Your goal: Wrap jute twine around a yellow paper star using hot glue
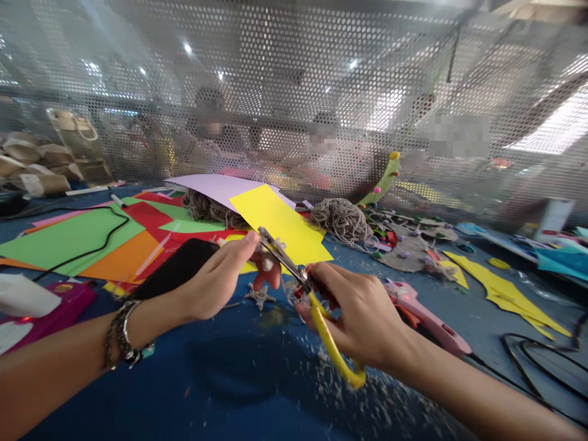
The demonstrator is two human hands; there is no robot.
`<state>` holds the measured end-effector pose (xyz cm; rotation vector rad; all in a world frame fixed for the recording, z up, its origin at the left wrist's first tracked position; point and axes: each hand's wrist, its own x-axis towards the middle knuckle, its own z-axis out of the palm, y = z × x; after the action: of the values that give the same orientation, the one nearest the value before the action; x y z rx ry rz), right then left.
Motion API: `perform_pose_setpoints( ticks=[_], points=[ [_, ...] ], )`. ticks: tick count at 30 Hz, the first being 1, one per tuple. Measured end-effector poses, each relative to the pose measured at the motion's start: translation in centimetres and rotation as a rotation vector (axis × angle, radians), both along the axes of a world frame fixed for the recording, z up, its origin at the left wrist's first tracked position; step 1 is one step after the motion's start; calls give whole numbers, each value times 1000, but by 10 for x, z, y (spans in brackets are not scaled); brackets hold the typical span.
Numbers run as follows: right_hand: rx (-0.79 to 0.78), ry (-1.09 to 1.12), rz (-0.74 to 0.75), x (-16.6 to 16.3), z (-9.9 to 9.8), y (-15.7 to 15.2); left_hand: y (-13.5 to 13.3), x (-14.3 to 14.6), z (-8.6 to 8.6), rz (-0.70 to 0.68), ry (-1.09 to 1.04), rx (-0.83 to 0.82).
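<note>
My right hand [361, 306] grips a pair of scissors [327, 334] with yellow handles, the blades pointing up and left toward my left hand. My left hand [214, 282] is closed at the fingertips on a small grey-white piece [266, 264], perhaps yarn, mostly hidden by fingers and blades. The blade tips are right beside its thumb; I cannot tell whether they touch the piece. Below on the blue table lies a grey star-shaped yarn piece [260, 296]. Pale clippings [340, 373] are scattered under my right hand.
Coloured paper sheets [68, 239] cover the back left, with a black phone-like slab [177, 266] by my left wrist. A grey yarn bundle [342, 220] lies behind. A pink glue gun [429, 318] and black cable [528, 367] are at right. Perforated metal screen [285, 73] closes the back.
</note>
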<state>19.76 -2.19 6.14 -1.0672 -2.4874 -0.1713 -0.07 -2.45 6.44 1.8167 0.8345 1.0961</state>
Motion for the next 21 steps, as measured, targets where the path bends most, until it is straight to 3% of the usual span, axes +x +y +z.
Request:
perform_pose_setpoints(
  ticks=[7,13,17,21],
  points=[
    [74,-33,-30,3,1,1,-4,1,8,71,200,218],
    [174,-73,-19,3,4,0,-5,1,8,29,163,317],
    [163,-104,-11,3,6,-2,-3,0,7,-31,187,430],
    [132,-117,-18,3,7,-4,0,0,7,-6,282,584]
  ],
)
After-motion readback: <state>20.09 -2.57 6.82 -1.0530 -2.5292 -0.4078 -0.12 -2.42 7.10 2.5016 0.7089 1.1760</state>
